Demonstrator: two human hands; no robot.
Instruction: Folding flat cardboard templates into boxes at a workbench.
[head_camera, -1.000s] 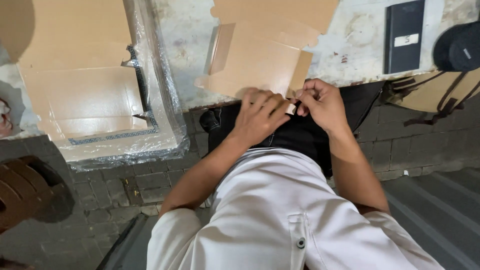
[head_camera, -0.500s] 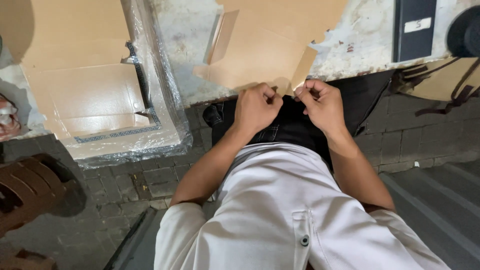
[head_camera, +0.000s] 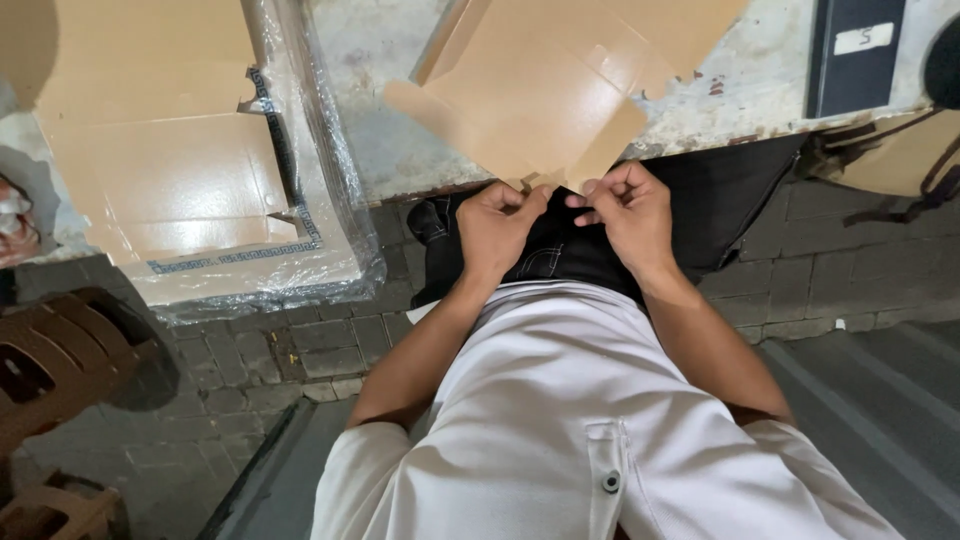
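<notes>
Pinching near corner of flat brown cardboard sheet at worktop edge: left hand and right hand side by side, both grips closed on its edge. Sheet lies beyond fingers, stretching away across worktop.

**Lighting and image quality: head view**

Illumination is artificial, warm and uneven, strongest at centre. Glare shows on the plastic wrap and the white shirt is near overexposure. A deep shadow falls at the upper left corner, and the paved floor lies dim. Wide-angle bending is evident at the edges. Focus is acceptable; fine detail is soft throughout.
</notes>
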